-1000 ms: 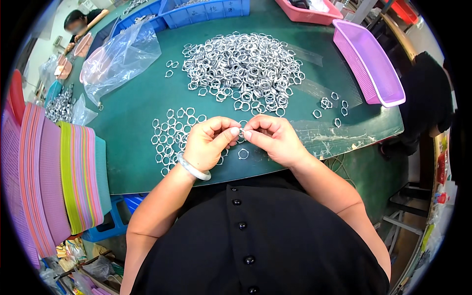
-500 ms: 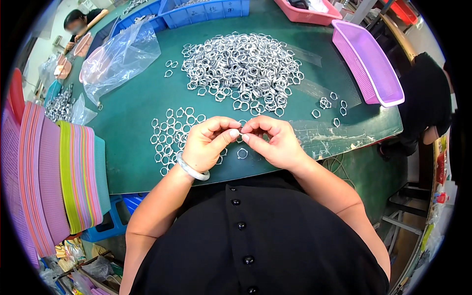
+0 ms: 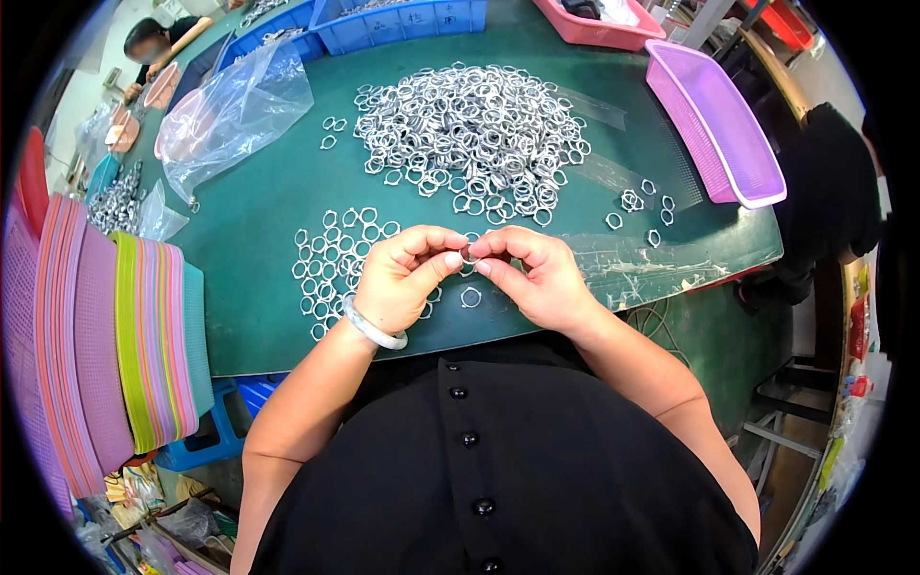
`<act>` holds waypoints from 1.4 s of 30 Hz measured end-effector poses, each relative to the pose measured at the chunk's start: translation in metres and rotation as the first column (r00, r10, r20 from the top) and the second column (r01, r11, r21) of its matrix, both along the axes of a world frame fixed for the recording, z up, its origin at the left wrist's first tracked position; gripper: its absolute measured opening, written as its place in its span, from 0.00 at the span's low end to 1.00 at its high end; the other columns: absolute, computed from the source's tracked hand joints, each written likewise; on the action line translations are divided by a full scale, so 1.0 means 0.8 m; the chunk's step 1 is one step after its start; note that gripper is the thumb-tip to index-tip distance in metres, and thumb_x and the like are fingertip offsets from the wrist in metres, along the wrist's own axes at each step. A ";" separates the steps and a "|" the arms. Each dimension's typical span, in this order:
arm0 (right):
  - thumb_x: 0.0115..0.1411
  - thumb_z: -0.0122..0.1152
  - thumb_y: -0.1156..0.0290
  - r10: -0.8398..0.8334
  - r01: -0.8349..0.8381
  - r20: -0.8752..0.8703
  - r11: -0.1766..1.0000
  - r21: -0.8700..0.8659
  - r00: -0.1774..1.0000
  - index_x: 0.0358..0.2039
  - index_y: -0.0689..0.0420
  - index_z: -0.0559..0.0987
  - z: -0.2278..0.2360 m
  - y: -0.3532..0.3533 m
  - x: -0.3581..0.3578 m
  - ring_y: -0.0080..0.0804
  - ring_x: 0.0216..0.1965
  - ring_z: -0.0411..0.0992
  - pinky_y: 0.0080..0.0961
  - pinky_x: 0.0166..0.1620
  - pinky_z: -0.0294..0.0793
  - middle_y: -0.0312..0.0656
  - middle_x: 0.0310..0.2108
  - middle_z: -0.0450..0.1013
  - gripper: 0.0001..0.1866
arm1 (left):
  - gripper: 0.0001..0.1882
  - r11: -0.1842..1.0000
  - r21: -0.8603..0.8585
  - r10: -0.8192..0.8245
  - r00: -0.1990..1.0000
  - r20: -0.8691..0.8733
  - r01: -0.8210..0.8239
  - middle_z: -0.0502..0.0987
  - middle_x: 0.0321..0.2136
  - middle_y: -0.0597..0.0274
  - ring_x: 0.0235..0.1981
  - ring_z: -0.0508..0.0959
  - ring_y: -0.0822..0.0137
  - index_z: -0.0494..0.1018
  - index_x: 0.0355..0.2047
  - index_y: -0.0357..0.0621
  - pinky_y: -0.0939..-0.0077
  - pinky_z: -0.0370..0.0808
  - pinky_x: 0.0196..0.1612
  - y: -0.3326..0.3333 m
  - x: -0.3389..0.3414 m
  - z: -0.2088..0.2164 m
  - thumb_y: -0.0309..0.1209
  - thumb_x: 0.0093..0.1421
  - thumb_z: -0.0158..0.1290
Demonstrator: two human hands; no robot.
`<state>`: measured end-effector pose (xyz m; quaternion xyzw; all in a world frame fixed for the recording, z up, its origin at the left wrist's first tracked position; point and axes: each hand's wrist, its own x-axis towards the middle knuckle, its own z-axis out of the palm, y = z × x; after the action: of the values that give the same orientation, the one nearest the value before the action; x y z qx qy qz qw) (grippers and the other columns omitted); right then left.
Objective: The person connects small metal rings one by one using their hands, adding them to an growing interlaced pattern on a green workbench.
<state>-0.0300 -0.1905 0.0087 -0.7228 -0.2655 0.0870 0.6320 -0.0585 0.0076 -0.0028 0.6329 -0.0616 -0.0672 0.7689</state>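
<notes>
Nothing has shifted — both hands (image 3: 470, 273) still pinch one metal ring (image 3: 471, 255).

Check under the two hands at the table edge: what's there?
Under the left hand and right hand, which pinch one small metal ring, lie the green table and loose rings; one ring shows between them. Anything beneath the palms is hidden.

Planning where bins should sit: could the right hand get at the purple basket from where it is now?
Probably yes. The purple basket lies on the right hand's own side, with only a few loose rings between, though it would take a long stretch.
</notes>
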 end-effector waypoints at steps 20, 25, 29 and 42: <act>0.50 0.61 0.78 -0.155 0.621 0.706 0.628 -0.470 0.691 0.30 0.57 0.79 -0.009 -0.120 0.029 0.44 0.33 0.69 0.37 0.37 0.68 0.41 0.28 0.70 0.05 | 0.09 0.506 0.730 -0.035 0.834 0.550 -0.460 0.75 0.36 0.56 0.37 0.74 0.57 0.77 0.36 0.39 0.69 0.72 0.40 0.046 -0.028 -0.002 0.19 0.53 0.54; 0.49 0.62 0.77 -0.074 0.425 0.632 0.799 -0.426 0.771 0.30 0.57 0.79 -0.003 -0.080 0.020 0.45 0.33 0.69 0.37 0.38 0.68 0.42 0.28 0.71 0.05 | 0.11 0.472 0.747 -0.097 0.814 0.572 -0.468 0.74 0.37 0.56 0.38 0.74 0.57 0.77 0.36 0.39 0.68 0.71 0.41 0.043 -0.035 0.003 0.18 0.51 0.55; 0.50 0.61 0.78 0.015 0.309 0.608 0.850 -0.426 0.794 0.33 0.56 0.79 -0.012 -0.055 0.010 0.43 0.34 0.68 0.36 0.38 0.68 0.40 0.30 0.70 0.08 | 0.12 0.454 0.765 -0.123 0.819 0.561 -0.456 0.74 0.38 0.55 0.39 0.73 0.56 0.77 0.37 0.39 0.68 0.70 0.42 0.043 -0.043 0.003 0.18 0.50 0.55; 0.49 0.61 0.76 0.243 0.103 0.548 0.845 -0.524 0.800 0.38 0.55 0.79 -0.011 -0.038 -0.001 0.40 0.43 0.67 0.38 0.50 0.63 0.41 0.41 0.70 0.13 | 0.12 0.430 0.801 -0.177 0.832 0.526 -0.416 0.74 0.39 0.53 0.42 0.73 0.54 0.78 0.36 0.40 0.65 0.68 0.46 0.033 -0.054 0.002 0.20 0.49 0.57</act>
<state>-0.0310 -0.2206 -0.0002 -0.8474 -0.4431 -0.0501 0.2881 -0.1017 0.0338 -0.0009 0.9347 -0.1818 0.1489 0.2666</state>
